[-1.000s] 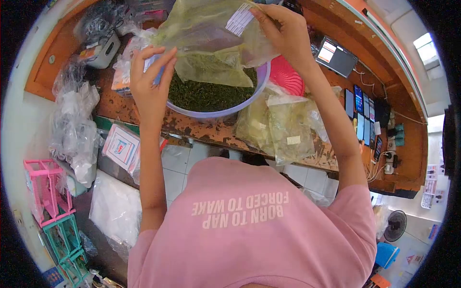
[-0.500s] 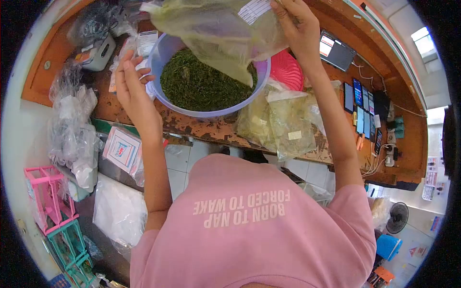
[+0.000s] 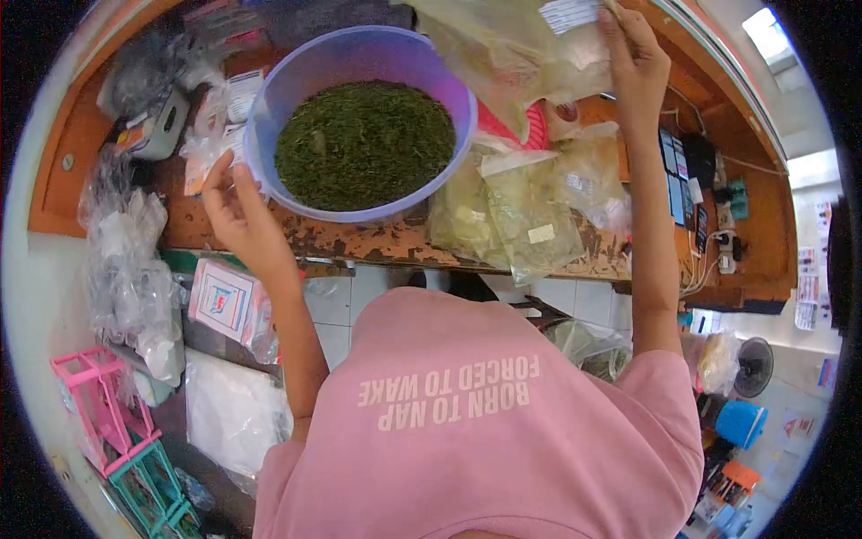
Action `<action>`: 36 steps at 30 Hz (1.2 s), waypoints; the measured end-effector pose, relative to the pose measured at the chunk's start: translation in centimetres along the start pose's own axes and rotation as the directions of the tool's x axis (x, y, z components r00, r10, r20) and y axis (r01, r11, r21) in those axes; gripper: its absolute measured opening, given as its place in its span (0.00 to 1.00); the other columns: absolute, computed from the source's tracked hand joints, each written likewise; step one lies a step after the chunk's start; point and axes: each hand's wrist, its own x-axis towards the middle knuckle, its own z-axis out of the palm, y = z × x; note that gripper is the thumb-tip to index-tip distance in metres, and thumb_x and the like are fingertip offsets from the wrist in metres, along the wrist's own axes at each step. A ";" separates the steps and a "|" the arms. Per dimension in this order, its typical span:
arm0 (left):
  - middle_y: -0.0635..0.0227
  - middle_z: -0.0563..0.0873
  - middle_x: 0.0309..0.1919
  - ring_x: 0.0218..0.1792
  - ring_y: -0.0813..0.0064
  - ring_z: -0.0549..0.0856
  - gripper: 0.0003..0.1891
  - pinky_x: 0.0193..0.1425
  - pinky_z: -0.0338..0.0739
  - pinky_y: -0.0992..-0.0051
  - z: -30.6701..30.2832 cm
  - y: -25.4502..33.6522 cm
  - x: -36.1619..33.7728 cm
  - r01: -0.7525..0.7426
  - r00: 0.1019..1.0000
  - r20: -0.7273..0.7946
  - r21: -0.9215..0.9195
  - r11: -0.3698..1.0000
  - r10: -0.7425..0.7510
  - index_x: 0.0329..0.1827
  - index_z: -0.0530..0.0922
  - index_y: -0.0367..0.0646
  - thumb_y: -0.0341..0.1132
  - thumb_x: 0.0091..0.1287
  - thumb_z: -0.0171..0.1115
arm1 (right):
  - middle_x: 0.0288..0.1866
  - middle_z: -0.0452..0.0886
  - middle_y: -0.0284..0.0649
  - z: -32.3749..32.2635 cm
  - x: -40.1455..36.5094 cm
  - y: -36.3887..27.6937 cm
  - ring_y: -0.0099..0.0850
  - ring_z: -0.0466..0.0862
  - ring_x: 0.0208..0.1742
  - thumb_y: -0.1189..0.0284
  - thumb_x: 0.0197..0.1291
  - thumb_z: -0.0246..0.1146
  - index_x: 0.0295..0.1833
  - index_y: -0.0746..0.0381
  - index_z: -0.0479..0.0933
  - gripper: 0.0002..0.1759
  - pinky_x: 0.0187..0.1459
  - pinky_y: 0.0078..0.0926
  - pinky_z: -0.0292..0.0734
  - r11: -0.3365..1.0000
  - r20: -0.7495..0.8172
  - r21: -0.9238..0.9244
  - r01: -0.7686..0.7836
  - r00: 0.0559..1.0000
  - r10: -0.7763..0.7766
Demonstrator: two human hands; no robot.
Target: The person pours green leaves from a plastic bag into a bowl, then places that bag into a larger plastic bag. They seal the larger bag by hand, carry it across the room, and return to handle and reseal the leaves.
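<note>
Bag (image 3: pixel 503 45) hangs raised above the counter (image 3: pixel 359 241), pinched shut at its top by the right hand (image 3: pixel 633 54). Left hand (image 3: pixel 232 199) is loosely open and empty, its fingertips at the rim of the bowl (image 3: pixel 287 85) of leaves (image 3: pixel 364 144).

One purple basin (image 3: pixel 260 126) of dried green leaves, upper centre. One labelled plastic bag (image 3: pixel 503 45) at the top edge. Three filled clear bags (image 3: pixel 530 220) right of the basin. Two hands: left hand (image 3: pixel 235 211), right hand (image 3: pixel 633 54). One pink crate (image 3: pixel 99 404) and one teal crate (image 3: pixel 153 485), lower left. One fan (image 3: pixel 752 366), lower right.
</note>
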 end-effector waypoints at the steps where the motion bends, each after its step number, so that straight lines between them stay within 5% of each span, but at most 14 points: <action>1: 0.68 0.77 0.39 0.39 0.82 0.75 0.13 0.42 0.71 0.81 0.1 0.0 -0.4 0.000 1.000 -0.011 -0.001 1.000 0.000 0.51 0.72 0.38 0.34 0.67 0.53 | 0.26 0.72 0.33 -0.8 -0.2 1.5 0.21 0.70 0.27 0.77 0.61 0.56 0.37 0.72 0.75 0.07 0.29 0.14 0.65 0.993 -0.056 -0.043 0.112 0.992 -0.115; 4: 0.70 0.76 0.37 0.37 0.83 0.74 0.13 0.42 0.71 0.82 0.7 0.5 -1.7 0.003 0.999 -0.040 0.011 1.000 -0.002 0.52 0.72 0.39 0.34 0.67 0.52 | 0.30 0.75 0.35 -5.2 -2.1 3.7 0.20 0.73 0.30 0.74 0.58 0.59 0.44 0.64 0.78 0.09 0.34 0.13 0.68 0.998 -0.037 -0.058 0.037 0.999 -0.040; 6: 0.71 0.75 0.36 0.35 0.84 0.73 0.13 0.40 0.70 0.82 0.8 0.8 -2.3 0.021 0.999 -0.027 -0.002 1.000 -0.021 0.52 0.71 0.39 0.34 0.67 0.51 | 0.35 0.76 0.35 -8.4 -3.4 4.3 0.21 0.74 0.35 0.76 0.58 0.59 0.48 0.64 0.77 0.11 0.39 0.13 0.67 0.961 0.030 -0.275 0.030 0.999 -0.023; 12: 0.72 0.74 0.36 0.33 0.85 0.71 0.13 0.39 0.68 0.83 1.2 0.4 -3.0 0.048 0.999 0.013 0.003 0.999 -0.048 0.52 0.70 0.40 0.35 0.68 0.51 | 0.33 0.75 0.37 -14.3 -5.3 4.4 0.34 0.75 0.35 0.78 0.50 0.60 0.52 0.51 0.77 0.21 0.40 0.29 0.72 0.558 0.287 -0.768 0.315 0.948 -0.141; 16: 0.69 0.73 0.40 0.37 0.81 0.72 0.15 0.42 0.69 0.81 0.9 -0.4 -3.3 0.062 0.998 0.002 0.065 0.996 -0.062 0.53 0.69 0.39 0.37 0.68 0.50 | 0.36 0.74 0.39 -12.1 -10.8 4.8 0.39 0.74 0.38 0.75 0.47 0.60 0.46 0.55 0.78 0.17 0.40 0.36 0.69 0.581 0.444 -0.716 0.387 0.895 -0.049; 18: 0.68 0.72 0.41 0.39 0.80 0.72 0.15 0.43 0.70 0.80 0.8 -0.7 -3.5 0.087 0.996 -0.024 0.027 0.996 -0.086 0.53 0.69 0.39 0.37 0.68 0.50 | 0.37 0.74 0.41 -8.5 -16.3 5.1 0.40 0.74 0.39 0.74 0.47 0.60 0.46 0.59 0.76 0.16 0.38 0.39 0.68 0.644 0.468 -0.704 0.300 0.878 0.102; 20: 0.67 0.71 0.43 0.40 0.79 0.72 0.17 0.44 0.70 0.78 0.1 -2.5 -3.4 0.098 0.995 -0.012 0.100 0.990 -0.097 0.54 0.68 0.39 0.40 0.68 0.51 | 0.37 0.74 0.43 -5.0 -21.6 6.3 0.40 0.74 0.41 0.70 0.49 0.61 0.48 0.62 0.74 0.18 0.42 0.39 0.68 0.670 0.629 -0.631 0.391 0.763 0.146; 23: 0.67 0.71 0.40 0.39 0.78 0.72 0.22 0.42 0.71 0.76 -0.2 -3.5 -3.2 0.334 0.939 -0.085 -0.006 0.943 -0.333 0.55 0.66 0.39 0.46 0.67 0.52 | 0.37 0.76 0.46 0.4 -21.3 3.5 0.39 0.76 0.44 0.63 0.56 0.60 0.47 0.65 0.72 0.18 0.46 0.42 0.70 0.909 0.530 -0.306 -0.283 0.743 0.409; 25: 0.69 0.72 0.34 0.35 0.79 0.73 0.26 0.36 0.70 0.75 -0.3 -4.1 -2.7 0.494 0.868 0.009 -0.101 0.863 -0.496 0.53 0.65 0.39 0.54 0.65 0.52 | 0.37 0.77 0.49 4.0 -17.8 0.9 0.39 0.78 0.44 0.60 0.58 0.59 0.44 0.68 0.72 0.21 0.46 0.42 0.71 0.707 0.468 0.034 -0.707 0.636 0.614; 28: 0.70 0.72 0.28 0.26 0.81 0.74 0.24 0.25 0.67 0.77 0.2 -4.9 -0.9 0.661 0.747 0.274 -0.208 0.721 -0.606 0.47 0.67 0.40 0.54 0.65 0.52 | 0.31 0.78 0.51 10.9 -15.4 1.3 0.36 0.82 0.33 0.57 0.58 0.57 0.41 0.71 0.70 0.23 0.33 0.37 0.75 0.606 0.435 0.103 -0.789 0.584 0.686; 31: 0.68 0.73 0.23 0.16 0.79 0.73 0.21 0.15 0.63 0.76 0.5 -6.9 2.8 0.466 0.871 0.199 -0.048 0.884 -0.448 0.34 0.72 0.40 0.53 0.65 0.50 | 0.20 0.72 0.36 11.3 -11.7 0.9 0.26 0.76 0.19 0.56 0.60 0.52 0.35 0.68 0.71 0.22 0.18 0.23 0.69 0.589 0.390 0.067 -0.805 0.564 0.727; 34: 0.68 0.74 0.21 0.14 0.79 0.72 0.19 0.13 0.63 0.77 1.2 -6.7 4.5 0.470 0.857 0.221 0.034 0.882 -0.465 0.28 0.74 0.41 0.49 0.66 0.51 | 0.21 0.73 0.36 12.7 -9.8 4.0 0.27 0.74 0.16 0.59 0.59 0.53 0.34 0.68 0.71 0.19 0.18 0.22 0.69 0.504 0.488 0.165 -0.848 0.514 0.706; 35: 0.68 0.74 0.20 0.14 0.79 0.72 0.19 0.12 0.63 0.77 1.4 -6.0 4.9 0.487 0.842 0.244 0.040 0.873 -0.481 0.25 0.74 0.41 0.47 0.66 0.51 | 0.20 0.73 0.36 13.4 -10.3 4.1 0.26 0.73 0.15 0.59 0.58 0.54 0.30 0.67 0.71 0.19 0.17 0.24 0.68 0.531 0.419 0.178 -0.829 0.552 0.721; 36: 0.69 0.73 0.18 0.14 0.80 0.72 0.19 0.13 0.63 0.77 1.2 -6.7 4.8 0.351 0.923 0.177 -0.022 0.936 -0.342 0.24 0.72 0.41 0.47 0.66 0.52 | 0.19 0.73 0.38 13.8 -11.2 3.9 0.28 0.73 0.14 0.59 0.56 0.54 0.29 0.68 0.72 0.19 0.17 0.26 0.67 0.620 0.336 0.220 -0.753 0.655 0.677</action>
